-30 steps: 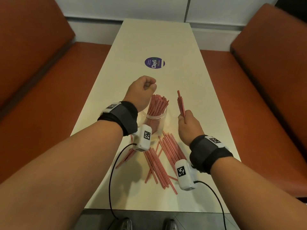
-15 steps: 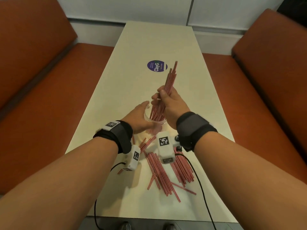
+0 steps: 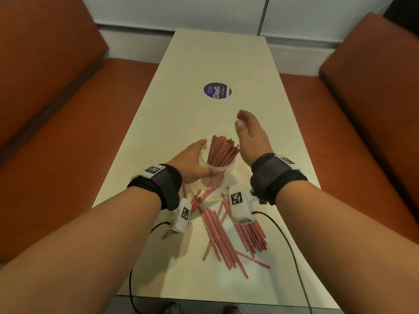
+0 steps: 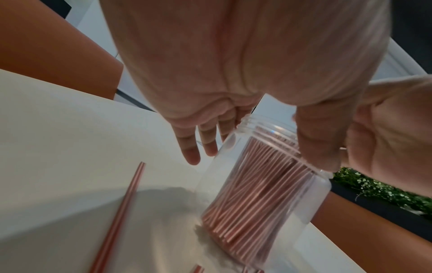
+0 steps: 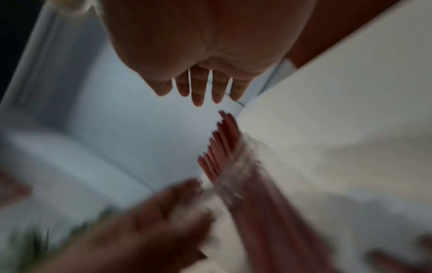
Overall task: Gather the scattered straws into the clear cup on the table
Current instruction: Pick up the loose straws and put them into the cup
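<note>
Read "ClayG" in white letters on a round purple sticker [image 3: 217, 91] lying flat on the pale bench [image 3: 176, 105], well beyond the hands; smaller writing around it too small to read. Noted black-and-white square markers [image 3: 236, 198] on the wrist units, with no words on them. Found the clear cup [image 3: 202, 155] standing upright on the bench, between the two hands, with the left hand [image 3: 189, 165] holding it at the side, its grip closed around the cup wall, thumb on the near side and fingers on the far side in the left wrist view. Saw a thick bundle of straws in the cup [image 3: 222, 152], leaning and sticking out above the rim. Compared with half a second before: no more bundle in the right hand [image 3: 251, 137], which then held straws over the cup; now raised just beside the cup on the right, grip open and holding nothing, fingers straight and slightly spread. Left hand on the cup as before. Saw many loose straws [image 3: 226, 232] scattered on the bench nearer to the person, partly under the wrists.
</note>
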Action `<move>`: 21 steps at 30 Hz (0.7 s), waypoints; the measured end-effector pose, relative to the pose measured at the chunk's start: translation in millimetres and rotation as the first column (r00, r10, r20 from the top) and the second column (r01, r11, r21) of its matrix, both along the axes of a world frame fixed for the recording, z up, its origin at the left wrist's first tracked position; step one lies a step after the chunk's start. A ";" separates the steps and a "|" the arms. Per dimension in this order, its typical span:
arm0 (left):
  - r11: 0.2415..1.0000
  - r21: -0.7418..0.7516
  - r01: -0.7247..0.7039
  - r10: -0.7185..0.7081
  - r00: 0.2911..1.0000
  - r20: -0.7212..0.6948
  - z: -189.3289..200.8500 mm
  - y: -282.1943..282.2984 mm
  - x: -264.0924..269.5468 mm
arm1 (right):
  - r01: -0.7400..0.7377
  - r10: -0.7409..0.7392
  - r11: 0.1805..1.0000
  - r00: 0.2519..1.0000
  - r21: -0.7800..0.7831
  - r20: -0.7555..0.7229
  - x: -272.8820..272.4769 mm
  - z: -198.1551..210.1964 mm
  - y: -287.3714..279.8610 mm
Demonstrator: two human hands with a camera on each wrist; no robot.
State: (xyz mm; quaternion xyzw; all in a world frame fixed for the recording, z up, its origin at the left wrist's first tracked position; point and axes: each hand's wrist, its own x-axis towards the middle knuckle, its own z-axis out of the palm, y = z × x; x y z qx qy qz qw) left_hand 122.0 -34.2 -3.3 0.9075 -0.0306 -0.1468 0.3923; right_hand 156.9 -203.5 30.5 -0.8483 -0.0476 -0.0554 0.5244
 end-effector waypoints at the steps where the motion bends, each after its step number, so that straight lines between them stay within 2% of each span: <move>1: 1.000 -0.005 -0.001 0.001 1.000 0.003 -0.5 -0.2 0.2 | -0.084 0.082 0.981 0.996 -0.174 -0.022 -2.1 -4.2 1.9; 3: 1.000 -0.004 -0.003 0.003 1.000 0.017 -0.6 -1.1 -0.2 | -0.258 0.232 0.864 0.966 -0.432 -0.113 -4.9 -14.3 9.3; 5: 1.000 0.001 0.002 -0.002 1.000 0.017 0.4 -0.5 -0.2 | -0.331 0.287 0.777 0.943 -0.536 -0.167 -4.7 -20.1 15.2; 7: 1.000 -0.011 0.011 -0.011 1.000 -0.007 3.9 2.1 -1.9 | -0.306 0.271 0.801 0.952 -0.514 -0.143 -4.0 -18.8 13.3; 9: 0.998 0.002 -0.063 0.063 0.998 0.002 6.9 11.3 -4.8 | -0.229 0.211 0.876 0.973 -0.425 -0.090 -6.7 -15.2 3.2; 11: 0.957 0.140 -0.256 0.247 0.966 0.077 6.0 28.2 -9.9 | -0.105 0.100 0.927 0.994 -0.359 -0.033 -12.4 -19.0 -14.6; 12: 0.906 0.259 -0.335 0.321 0.942 0.096 3.1 36.7 -13.2 | -0.047 0.038 0.931 0.999 -0.361 -0.031 -15.8 -24.5 -25.1; 13: 0.856 0.382 -0.348 0.343 0.936 0.083 -1.2 42.4 -18.4 | -0.006 -0.018 0.924 0.998 -0.382 -0.058 -21.4 -31.7 -35.0; 15: 0.811 0.524 -0.259 0.292 0.956 0.020 -12.5 42.0 -26.8 | 0.012 -0.090 0.893 0.984 -0.450 -0.152 -33.7 -46.8 -50.2; 17: 0.818 0.536 -0.210 0.264 0.964 -0.026 -20.6 29.0 -33.6 | -0.030 -0.096 0.866 0.969 -0.500 -0.226 -48.2 -58.2 -56.5; 21: 0.854 0.468 -0.228 0.274 0.961 -0.030 -22.5 17.1 -39.6 | -0.144 -0.052 0.811 0.947 -0.567 -0.316 -71.6 -69.4 -62.9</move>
